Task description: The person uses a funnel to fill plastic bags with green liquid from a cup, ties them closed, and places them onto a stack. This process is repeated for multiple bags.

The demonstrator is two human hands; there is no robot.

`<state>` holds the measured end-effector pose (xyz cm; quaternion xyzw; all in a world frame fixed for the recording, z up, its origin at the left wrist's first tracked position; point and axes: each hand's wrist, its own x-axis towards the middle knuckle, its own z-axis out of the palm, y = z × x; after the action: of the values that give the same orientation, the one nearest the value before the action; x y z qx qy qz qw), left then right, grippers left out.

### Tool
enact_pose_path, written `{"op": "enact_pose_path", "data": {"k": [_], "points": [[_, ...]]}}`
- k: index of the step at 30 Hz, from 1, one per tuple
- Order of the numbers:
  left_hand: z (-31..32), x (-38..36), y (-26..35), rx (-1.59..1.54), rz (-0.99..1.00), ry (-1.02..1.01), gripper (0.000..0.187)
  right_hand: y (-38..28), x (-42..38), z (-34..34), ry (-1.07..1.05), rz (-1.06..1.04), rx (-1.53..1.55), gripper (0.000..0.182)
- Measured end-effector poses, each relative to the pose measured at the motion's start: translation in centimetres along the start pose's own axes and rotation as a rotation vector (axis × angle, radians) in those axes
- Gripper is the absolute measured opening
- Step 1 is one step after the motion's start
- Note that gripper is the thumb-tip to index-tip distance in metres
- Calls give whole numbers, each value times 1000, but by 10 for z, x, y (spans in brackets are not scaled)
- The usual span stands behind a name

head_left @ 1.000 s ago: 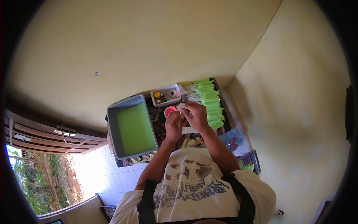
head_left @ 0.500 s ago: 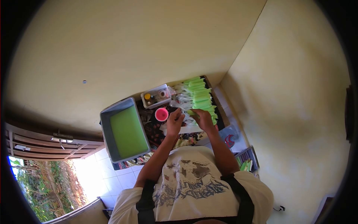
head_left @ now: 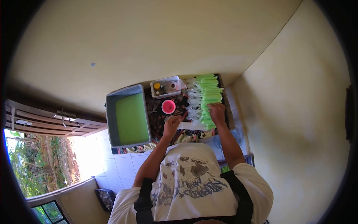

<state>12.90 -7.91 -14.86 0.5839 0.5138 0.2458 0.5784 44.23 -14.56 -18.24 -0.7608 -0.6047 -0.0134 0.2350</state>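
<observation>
My right hand (head_left: 217, 112) is over the row of slim plastic bags filled with green liquid (head_left: 211, 98), its fingers curled on one bag near the lower part of the row. The bags lie side by side with their clear, twisted ends (head_left: 194, 102) pointing left. My left hand (head_left: 172, 124) hovers below a pink-lined cup (head_left: 168, 106), fingers loosely bent and apart, with nothing visible in them. A pale strip (head_left: 194, 126) lies between my hands. To the left stands a large grey tub (head_left: 147, 123) holding green liquid (head_left: 130, 119).
A white box (head_left: 164, 94) with a yellow-capped bottle (head_left: 157, 86) and other small items stands by the wall at the back. Dark patterned cloth (head_left: 153, 108) covers the table. Below it is a tiled floor (head_left: 125, 164). A dark crate (head_left: 250, 160) is at lower right.
My right hand has moved right, from holding a green bag near my left hand to the row of bags. My left hand has drawn apart from it. The camera view has shifted and turned slightly.
</observation>
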Motion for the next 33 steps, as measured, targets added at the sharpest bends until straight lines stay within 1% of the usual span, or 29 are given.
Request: {"op": "enact_pose_path", "data": {"k": [3, 5, 8, 10, 11, 12, 13, 15, 16, 18, 21, 24, 27, 30, 33], "points": [[-5, -2, -11, 17, -3, 15, 32, -5, 0, 3, 64, 7, 2, 36], [-11, -3, -25, 24, 33, 16, 32, -16, -2, -1, 131, 15, -8, 33], [-25, -13, -26, 111, 105, 43, 29, -49, -11, -5, 154, 21, 106, 30], [-37, -19, -27, 194, 149, 97, 26, -77, -22, 10, 98, -47, 309, 28], [-44, -21, -30, 236, 164, 137, 25, -93, -29, 17, -112, -6, 450, 27], [-50, -25, -33, 279, 179, 176, 24, -109, -35, 27, -248, -17, 544, 28], [-55, -27, -36, 271, 164, 205, 24, -124, -42, 40, -351, -38, 481, 27], [-68, -25, -33, 258, 144, 261, 24, -142, -49, 62, -351, -174, 418, 27], [-73, -30, -24, 198, 106, 261, 24, -146, -52, 71, -368, -194, 393, 27], [-84, -30, -32, 197, 132, 261, 23, -149, -52, 88, -400, -239, 338, 28], [-92, -36, -37, 195, 143, 229, 22, -151, -53, 110, -411, -285, 210, 20], [-106, -42, -36, 173, 154, 173, 23, -158, -55, 119, -365, -290, 185, 7], [-116, -42, -34, 137, 148, 110, 25, -169, -57, 113, -245, -188, 206, 5], [-124, -39, -32, 112, 157, 81, 27, -180, -57, 94, -312, 113, 317, 10], [-130, -36, -33, 80, 156, 53, 25, -183, -54, 90, -229, 171, 359, 16]]}}
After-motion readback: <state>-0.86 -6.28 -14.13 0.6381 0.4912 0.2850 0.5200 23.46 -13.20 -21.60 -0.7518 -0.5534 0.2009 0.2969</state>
